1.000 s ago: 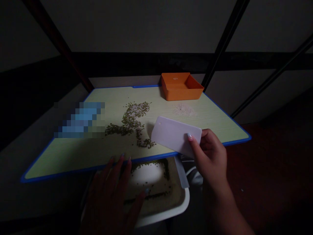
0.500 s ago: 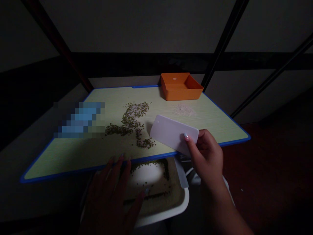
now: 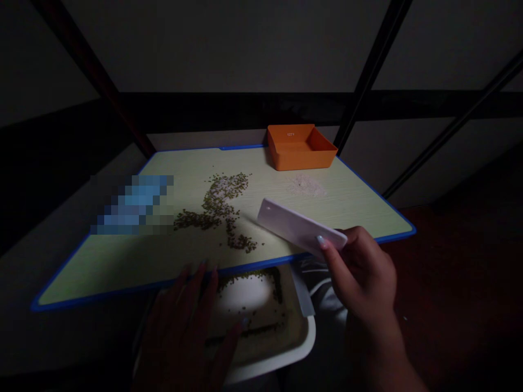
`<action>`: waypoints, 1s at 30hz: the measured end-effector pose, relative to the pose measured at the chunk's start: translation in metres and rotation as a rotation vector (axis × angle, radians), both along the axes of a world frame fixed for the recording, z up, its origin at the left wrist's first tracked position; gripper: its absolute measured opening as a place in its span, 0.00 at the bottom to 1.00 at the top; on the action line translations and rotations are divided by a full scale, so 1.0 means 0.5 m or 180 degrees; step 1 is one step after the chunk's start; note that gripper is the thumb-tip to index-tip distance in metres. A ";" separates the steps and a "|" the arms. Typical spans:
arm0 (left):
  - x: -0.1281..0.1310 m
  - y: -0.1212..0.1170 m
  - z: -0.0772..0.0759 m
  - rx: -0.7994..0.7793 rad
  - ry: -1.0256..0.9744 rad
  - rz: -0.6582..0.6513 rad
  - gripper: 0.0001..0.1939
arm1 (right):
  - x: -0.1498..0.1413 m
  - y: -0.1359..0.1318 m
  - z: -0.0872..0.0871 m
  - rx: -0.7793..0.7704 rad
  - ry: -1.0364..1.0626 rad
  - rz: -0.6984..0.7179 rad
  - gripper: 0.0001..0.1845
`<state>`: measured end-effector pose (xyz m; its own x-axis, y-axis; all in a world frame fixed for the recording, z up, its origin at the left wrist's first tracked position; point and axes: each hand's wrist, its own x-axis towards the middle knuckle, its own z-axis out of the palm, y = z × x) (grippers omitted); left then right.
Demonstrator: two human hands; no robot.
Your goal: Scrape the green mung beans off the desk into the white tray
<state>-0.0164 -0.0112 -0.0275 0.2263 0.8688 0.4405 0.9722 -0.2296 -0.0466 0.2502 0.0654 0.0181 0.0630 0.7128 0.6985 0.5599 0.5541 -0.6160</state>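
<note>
Nearest, a white tray (image 3: 281, 366) holds scattered green beans; the open, empty left hand (image 3: 183, 332) spreads over it. The right hand (image 3: 363, 277) pinches a tilted white plastic scraper (image 3: 301, 228) just above the blue-edged board (image 3: 122, 261), right of more green beans (image 3: 216, 212). Farthest, an orange tray (image 3: 300, 149).

dim home room, blue-edged desk (image 3: 122, 267) just past the left hand (image 3: 186, 332) and right hand (image 3: 363, 277), dark metal rack (image 3: 370, 76) behind it
</note>
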 end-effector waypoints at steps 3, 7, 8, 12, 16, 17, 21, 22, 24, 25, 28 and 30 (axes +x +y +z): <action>-0.001 0.002 -0.003 -0.0005 -0.0016 -0.0031 0.40 | -0.011 -0.012 0.011 0.0197 -0.0368 0.0408 0.07; -0.005 0.005 -0.003 0.0061 0.0074 -0.0101 0.40 | -0.034 -0.010 0.015 0.0352 -0.0813 0.0690 0.08; -0.007 0.006 -0.002 0.0040 0.0089 -0.0094 0.40 | -0.038 -0.007 0.015 0.0382 -0.0912 0.0716 0.09; -0.016 0.009 -0.001 0.0019 0.0224 -0.0162 0.41 | -0.053 0.001 0.016 0.0442 -0.1209 0.0808 0.12; -0.022 0.012 -0.008 0.0109 0.0311 -0.0223 0.43 | -0.059 0.003 0.014 0.0488 -0.1629 0.0749 0.15; -0.023 0.012 -0.010 0.0083 0.0320 -0.0211 0.43 | -0.059 0.004 0.012 0.0487 -0.1693 0.0731 0.15; -0.024 0.013 -0.010 0.0135 0.0349 -0.0253 0.42 | -0.052 0.015 0.000 0.0341 -0.1787 0.0611 0.16; -0.024 0.013 -0.009 0.0173 0.0353 -0.0267 0.42 | -0.048 0.020 -0.003 0.0277 -0.1796 0.0545 0.16; -0.022 0.016 -0.006 0.0231 0.0339 -0.0240 0.41 | -0.038 0.033 -0.011 0.0178 -0.1780 0.0378 0.17; -0.021 0.017 -0.004 0.0255 0.0336 -0.0236 0.41 | -0.031 0.041 -0.015 0.0127 -0.1750 0.0290 0.17; -0.017 0.021 -0.005 0.0320 0.0200 -0.0232 0.40 | -0.008 0.067 -0.026 -0.0041 -0.1574 0.0045 0.17; -0.017 0.024 -0.008 0.0358 0.0052 -0.0238 0.40 | 0.010 0.084 -0.030 -0.0172 -0.1457 -0.0064 0.16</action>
<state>-0.0248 0.0006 -0.0317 0.2966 0.7944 0.5300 0.9514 -0.2939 -0.0920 0.2553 0.1075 0.0031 -0.2290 0.7507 0.6197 0.7913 0.5143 -0.3306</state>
